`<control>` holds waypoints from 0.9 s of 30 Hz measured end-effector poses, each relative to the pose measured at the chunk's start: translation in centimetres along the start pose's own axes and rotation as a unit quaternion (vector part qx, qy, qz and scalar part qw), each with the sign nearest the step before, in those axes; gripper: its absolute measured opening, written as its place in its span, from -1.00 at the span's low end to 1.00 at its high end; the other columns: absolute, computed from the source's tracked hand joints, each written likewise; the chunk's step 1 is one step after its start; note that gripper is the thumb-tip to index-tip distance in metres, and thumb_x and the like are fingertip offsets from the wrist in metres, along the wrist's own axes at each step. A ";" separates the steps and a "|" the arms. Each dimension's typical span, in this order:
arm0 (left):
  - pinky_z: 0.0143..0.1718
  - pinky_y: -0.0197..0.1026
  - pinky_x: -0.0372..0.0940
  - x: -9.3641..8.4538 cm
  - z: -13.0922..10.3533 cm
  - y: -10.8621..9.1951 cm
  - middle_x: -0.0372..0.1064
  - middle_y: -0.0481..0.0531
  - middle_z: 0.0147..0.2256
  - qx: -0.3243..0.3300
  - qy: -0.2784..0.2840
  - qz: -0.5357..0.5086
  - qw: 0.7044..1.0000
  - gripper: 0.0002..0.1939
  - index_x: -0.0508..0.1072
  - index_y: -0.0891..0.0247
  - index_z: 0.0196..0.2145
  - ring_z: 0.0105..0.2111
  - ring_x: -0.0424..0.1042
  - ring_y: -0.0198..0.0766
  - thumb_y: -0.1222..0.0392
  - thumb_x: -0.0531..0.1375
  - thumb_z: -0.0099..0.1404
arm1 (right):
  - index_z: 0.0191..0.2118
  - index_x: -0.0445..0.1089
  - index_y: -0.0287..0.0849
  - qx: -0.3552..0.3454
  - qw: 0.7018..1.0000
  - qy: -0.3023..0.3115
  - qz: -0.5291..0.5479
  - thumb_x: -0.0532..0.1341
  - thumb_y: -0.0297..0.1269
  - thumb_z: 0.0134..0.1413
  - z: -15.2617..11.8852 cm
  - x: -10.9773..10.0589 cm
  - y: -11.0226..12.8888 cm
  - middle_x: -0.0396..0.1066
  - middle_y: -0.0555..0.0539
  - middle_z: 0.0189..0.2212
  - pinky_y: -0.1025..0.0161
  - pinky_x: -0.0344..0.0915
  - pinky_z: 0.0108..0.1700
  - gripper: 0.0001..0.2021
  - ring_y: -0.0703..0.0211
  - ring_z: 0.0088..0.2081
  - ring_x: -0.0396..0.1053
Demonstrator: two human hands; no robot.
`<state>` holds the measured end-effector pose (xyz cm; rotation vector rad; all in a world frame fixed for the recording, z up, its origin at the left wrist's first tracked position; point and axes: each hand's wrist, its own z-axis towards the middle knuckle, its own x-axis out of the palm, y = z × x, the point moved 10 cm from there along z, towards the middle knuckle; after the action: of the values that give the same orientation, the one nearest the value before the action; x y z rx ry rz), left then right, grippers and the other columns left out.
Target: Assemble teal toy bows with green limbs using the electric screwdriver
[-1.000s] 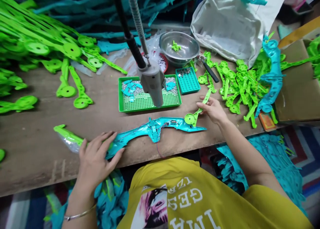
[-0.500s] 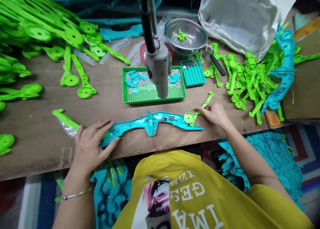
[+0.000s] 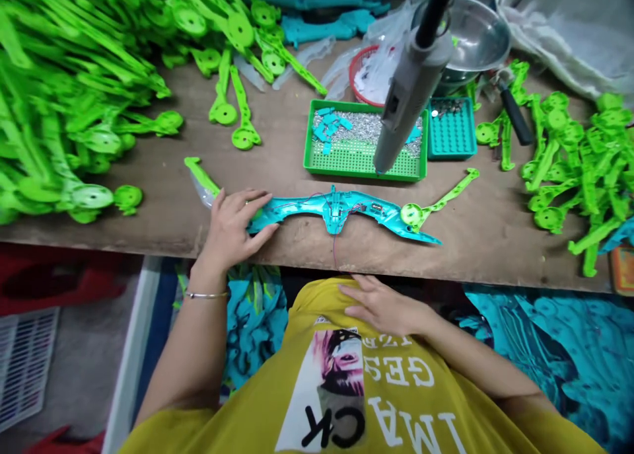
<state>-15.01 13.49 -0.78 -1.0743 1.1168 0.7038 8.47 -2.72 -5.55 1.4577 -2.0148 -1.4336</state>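
A blue toy bow half-shell (image 3: 302, 207) lies on the table with its inner side up, thin wires running along it. My left hand (image 3: 232, 232) rests over its left end, fingers spread and thumb apart, covering part of a green limb (image 3: 201, 175) that sticks out beyond. Another green limb (image 3: 448, 193) sits with its round end on the shell's right end. A loose wire (image 3: 335, 252) hangs from the middle toward the front edge. Near that edge, against the yellow shirt, my right hand (image 3: 389, 305) has its fingers stretched out and apart, with nothing visible in them.
Above the shell hangs a grey electric screwdriver (image 3: 409, 90). Behind are a green tray (image 3: 366, 170) of screws and blue pieces, a teal tray (image 3: 452, 133), a red basket (image 3: 354, 77) and a metal bowl (image 3: 488, 41). Green limbs (image 3: 99, 140) pile up left and right.
My right hand has left the right green limb and come down to the table's front edge near the wire. My left hand stays on the shell's left end. The view has shifted.
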 end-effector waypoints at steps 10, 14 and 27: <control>-0.18 -0.14 0.37 -1.5 -2.1 -6.2 0.49 0.09 -0.30 -0.085 0.002 -0.233 0.969 -0.67 0.51 0.27 -0.27 -0.28 0.48 -0.19 -0.04 0.13 0.44 | -0.07 0.60 -0.06 -0.044 0.972 -0.157 0.168 0.25 -0.14 0.26 -0.5 -6.8 2.5 0.62 -0.12 -0.07 -0.04 0.45 0.14 -0.76 0.01 -0.02 0.56; -0.34 -0.24 0.36 6.6 -4.2 -14.4 0.56 0.04 -0.32 -0.095 0.243 -0.464 0.847 -0.61 0.56 0.25 -0.03 -0.38 0.50 -0.25 -0.07 0.26 0.34 | -0.27 0.62 -0.09 -0.004 0.915 -0.246 0.320 0.42 -0.07 0.03 -0.7 -10.0 0.9 0.64 -0.07 -0.31 0.06 0.53 -0.08 -0.78 0.08 -0.26 0.59; -0.06 -0.16 0.44 6.6 0.6 -14.4 0.59 0.10 -0.14 -0.193 0.036 -0.716 0.670 -0.62 0.50 0.27 -0.12 -0.18 0.58 -0.23 0.02 0.42 0.19 | -0.01 0.48 -0.15 0.022 0.934 -0.186 0.305 0.35 0.03 0.13 -0.8 -9.2 -2.0 0.60 -0.09 -0.25 0.17 0.49 -0.18 -0.57 0.16 -0.27 0.53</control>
<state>-0.01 8.56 -2.34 -1.9129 -0.1074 -0.4364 14.35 4.43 -3.93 0.4873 -2.4281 -1.4449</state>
